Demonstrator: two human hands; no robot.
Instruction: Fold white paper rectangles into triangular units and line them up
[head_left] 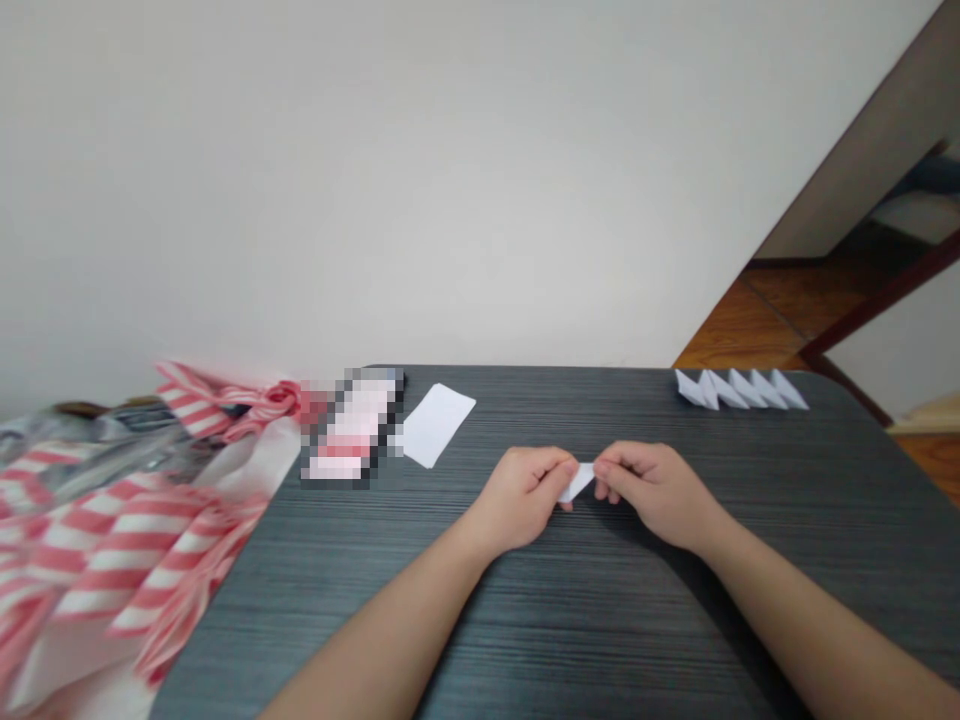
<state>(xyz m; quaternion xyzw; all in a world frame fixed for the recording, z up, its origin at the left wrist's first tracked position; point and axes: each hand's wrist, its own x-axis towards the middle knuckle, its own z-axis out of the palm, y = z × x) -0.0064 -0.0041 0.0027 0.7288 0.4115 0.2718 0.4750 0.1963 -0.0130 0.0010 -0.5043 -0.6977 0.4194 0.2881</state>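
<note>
A small folded piece of white paper (577, 482) is held above the dark table between my two hands. My left hand (529, 495) pinches its left end, thumb on top. At its upper right corner, my right hand (651, 488) grips it between thumb and fingers. Parts of the paper are covered by my fingers. Flat white paper sheets (439, 425) lie to the left, beyond my left hand. Several folded white paper pieces (742, 390) stand in a row at the far right of the table.
A blurred-out phone-like object (349, 425) lies at the table's (525, 640) back left. Red-and-white striped cloth (135, 540) and clear plastic are heaped beside the left edge. A pale wall (480, 180) rises behind the table; wooden floor (742, 320) shows at right.
</note>
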